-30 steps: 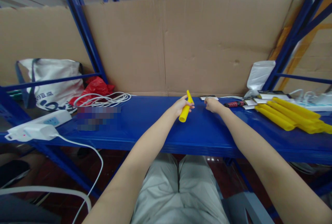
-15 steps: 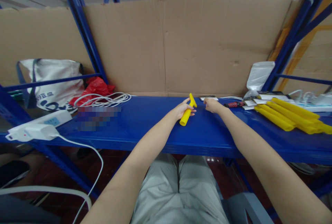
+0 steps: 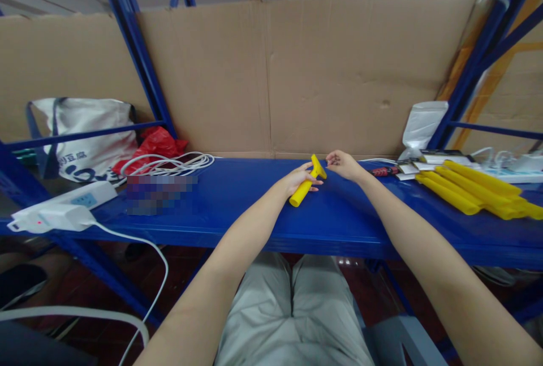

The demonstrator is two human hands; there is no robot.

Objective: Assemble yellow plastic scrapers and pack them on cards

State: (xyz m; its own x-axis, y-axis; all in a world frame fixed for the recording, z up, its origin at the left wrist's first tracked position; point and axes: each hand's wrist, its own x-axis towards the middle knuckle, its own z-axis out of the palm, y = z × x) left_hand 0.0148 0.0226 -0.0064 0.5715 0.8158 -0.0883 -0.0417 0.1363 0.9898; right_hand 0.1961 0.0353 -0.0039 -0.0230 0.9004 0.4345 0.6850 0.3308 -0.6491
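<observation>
A yellow plastic scraper (image 3: 302, 192), with a round tube handle and a flared T-shaped head, is in my left hand (image 3: 299, 180). My left fingers wrap around it just under the head, which tilts up and to the right. My right hand (image 3: 341, 164) is just right of the head, apart from it. Its thumb and fingertips are pinched together, and anything between them is too small to make out. A red and black screwdriver handle (image 3: 384, 171) lies right of my right wrist, partly behind the forearm.
Several yellow tube-handled pieces (image 3: 475, 188) are piled at the right, beside small flat packs (image 3: 408, 169) and a white pouch (image 3: 424, 128). Coiled white cable (image 3: 178, 163), a red bag (image 3: 156, 142) and a power strip (image 3: 63, 207) lie left. Cardboard (image 3: 339, 72) walls the back.
My right hand has lifted from a small flat pack at the back of the shelf and turned its fingertips toward the scraper. The scraper has tilted slightly in my left hand.
</observation>
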